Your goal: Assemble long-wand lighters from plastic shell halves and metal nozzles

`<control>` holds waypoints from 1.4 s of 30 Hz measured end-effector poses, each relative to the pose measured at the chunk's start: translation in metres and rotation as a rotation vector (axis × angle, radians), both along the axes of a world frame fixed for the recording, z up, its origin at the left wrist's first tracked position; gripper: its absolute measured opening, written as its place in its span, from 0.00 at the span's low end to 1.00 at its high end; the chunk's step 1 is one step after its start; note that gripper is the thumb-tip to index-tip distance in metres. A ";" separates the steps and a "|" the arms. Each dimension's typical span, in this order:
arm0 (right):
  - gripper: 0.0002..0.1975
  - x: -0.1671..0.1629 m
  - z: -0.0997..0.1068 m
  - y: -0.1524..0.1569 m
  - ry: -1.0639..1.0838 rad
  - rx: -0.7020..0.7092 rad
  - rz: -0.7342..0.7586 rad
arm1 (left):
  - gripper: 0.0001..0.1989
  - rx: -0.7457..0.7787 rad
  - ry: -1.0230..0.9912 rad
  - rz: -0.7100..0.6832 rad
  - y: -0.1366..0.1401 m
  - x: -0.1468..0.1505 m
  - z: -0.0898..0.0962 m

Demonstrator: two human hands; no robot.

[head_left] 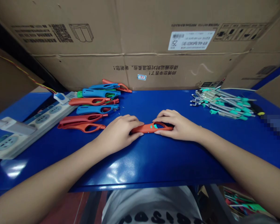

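Note:
An orange lighter body lies level between my two hands, just above or on the blue table. My left hand wraps round its left end and hides it. The fingers and thumb of my right hand close on the looped end at the right. Teal parts show in the lighter's slot and loop. Left of my left hand lie several more lighter bodies, among them a blue one and a red one. Farther right is a pile of lighter inner parts with metal rods, teal pieces and white wires.
A white power strip with a plugged-in adapter runs along the left. Cardboard stands behind the blue table. A dark tool with a yellow tip lies at right. Below the table's right side, a box holds coloured parts.

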State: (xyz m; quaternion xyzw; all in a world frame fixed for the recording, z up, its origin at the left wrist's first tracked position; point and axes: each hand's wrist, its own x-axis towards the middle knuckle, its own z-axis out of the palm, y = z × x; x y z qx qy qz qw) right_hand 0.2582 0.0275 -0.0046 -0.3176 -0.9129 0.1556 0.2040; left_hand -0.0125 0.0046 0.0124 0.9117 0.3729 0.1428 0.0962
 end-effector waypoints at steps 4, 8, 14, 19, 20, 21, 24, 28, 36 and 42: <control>0.19 0.000 0.002 -0.001 -0.015 0.001 -0.002 | 0.16 0.006 -0.020 0.014 -0.001 0.000 0.000; 0.20 0.000 0.003 -0.001 -0.035 0.001 -0.006 | 0.15 -0.007 -0.055 0.012 -0.002 0.001 0.001; 0.19 0.000 0.002 -0.002 -0.024 0.012 -0.008 | 0.13 -0.006 -0.059 0.004 -0.002 0.001 0.002; 0.19 0.000 0.003 -0.002 -0.028 0.017 0.002 | 0.13 0.019 -0.048 0.004 -0.003 0.000 0.003; 0.19 0.000 0.003 -0.002 -0.033 0.017 0.002 | 0.13 0.021 -0.045 0.006 -0.003 0.000 0.003; 0.19 0.000 0.003 -0.002 -0.037 0.016 0.000 | 0.13 0.023 -0.044 0.006 -0.002 0.000 0.003; 0.19 0.000 0.003 -0.002 -0.044 0.010 -0.002 | 0.13 0.027 -0.039 0.001 -0.002 0.001 0.003; 0.20 0.000 0.002 -0.001 -0.043 0.003 -0.004 | 0.13 0.019 -0.030 -0.001 -0.002 0.001 0.002; 0.20 0.000 0.001 -0.001 -0.046 0.013 0.001 | 0.12 0.014 -0.033 0.007 -0.003 0.001 0.002; 0.19 0.000 0.004 -0.001 -0.062 0.033 0.010 | 0.13 0.031 -0.024 0.006 -0.003 0.001 0.002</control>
